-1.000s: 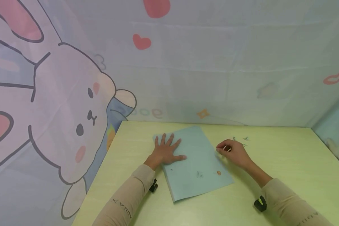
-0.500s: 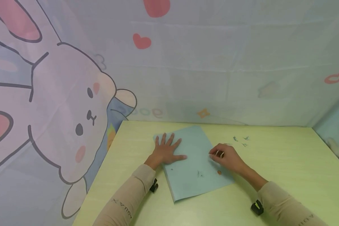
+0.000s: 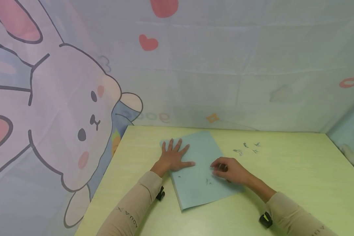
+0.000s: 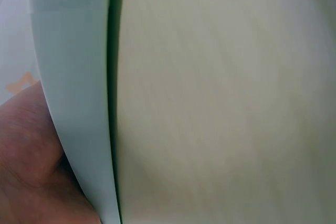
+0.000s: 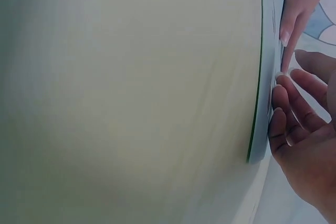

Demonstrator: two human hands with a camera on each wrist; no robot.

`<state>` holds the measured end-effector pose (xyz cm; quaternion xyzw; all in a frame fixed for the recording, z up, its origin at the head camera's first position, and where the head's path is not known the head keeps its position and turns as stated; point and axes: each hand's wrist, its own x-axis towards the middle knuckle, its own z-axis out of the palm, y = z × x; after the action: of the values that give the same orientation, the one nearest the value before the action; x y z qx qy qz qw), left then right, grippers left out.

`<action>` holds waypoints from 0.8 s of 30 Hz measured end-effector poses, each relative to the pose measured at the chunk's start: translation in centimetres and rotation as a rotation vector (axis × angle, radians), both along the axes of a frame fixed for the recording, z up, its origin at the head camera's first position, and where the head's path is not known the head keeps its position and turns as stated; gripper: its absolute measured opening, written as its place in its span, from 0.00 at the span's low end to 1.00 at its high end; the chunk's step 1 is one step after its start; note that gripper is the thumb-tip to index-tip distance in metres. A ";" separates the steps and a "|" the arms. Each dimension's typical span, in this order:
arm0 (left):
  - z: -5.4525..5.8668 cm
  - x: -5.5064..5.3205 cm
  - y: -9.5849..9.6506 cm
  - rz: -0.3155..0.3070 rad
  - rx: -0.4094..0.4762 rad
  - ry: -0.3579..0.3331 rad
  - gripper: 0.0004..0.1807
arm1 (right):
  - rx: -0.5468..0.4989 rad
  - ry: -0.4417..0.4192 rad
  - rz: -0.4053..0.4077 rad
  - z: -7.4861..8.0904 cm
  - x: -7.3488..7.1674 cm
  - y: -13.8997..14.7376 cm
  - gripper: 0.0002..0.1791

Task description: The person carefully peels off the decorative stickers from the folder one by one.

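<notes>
A pale blue file folder [image 3: 194,193] lies on the yellow table, with small printed marks on its cover. My left hand [image 3: 173,160] rests flat on its left part, fingers spread. In the left wrist view the folder's spine [image 4: 73,87] carries a white label. My right hand [image 3: 231,169] is over the folder's right side with loosely bent fingers. In the right wrist view, the right hand's thumb [image 5: 315,61] stands apart from the index fingertip, and nothing shows between them. Contact between these fingers and the cover is unclear.
Several small dark, thin wire-like pieces [image 3: 245,145] lie on the table [image 3: 301,170] beyond my right hand; their kind is too small to tell. A cloth backdrop [image 3: 194,82] with a printed rabbit and hearts hangs behind the table's far edge.
My right hand has moved left and nearer to me, from the folder's right edge to over its cover. It now hides a small orange mark and uncovers a wire-like piece. The left hand stays.
</notes>
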<state>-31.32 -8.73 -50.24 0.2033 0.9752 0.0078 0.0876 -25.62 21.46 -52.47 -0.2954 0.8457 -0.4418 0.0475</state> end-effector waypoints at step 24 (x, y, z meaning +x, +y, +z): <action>-0.4 -0.2 -0.1 -0.003 0.025 0.004 0.53 | 0.189 0.164 0.144 0.0 0.7 -1.2 0.14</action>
<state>-31.48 -8.82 -50.64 0.2058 0.9749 0.0193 0.0830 -24.97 20.27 -52.46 -0.3844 0.8613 -0.3301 0.0376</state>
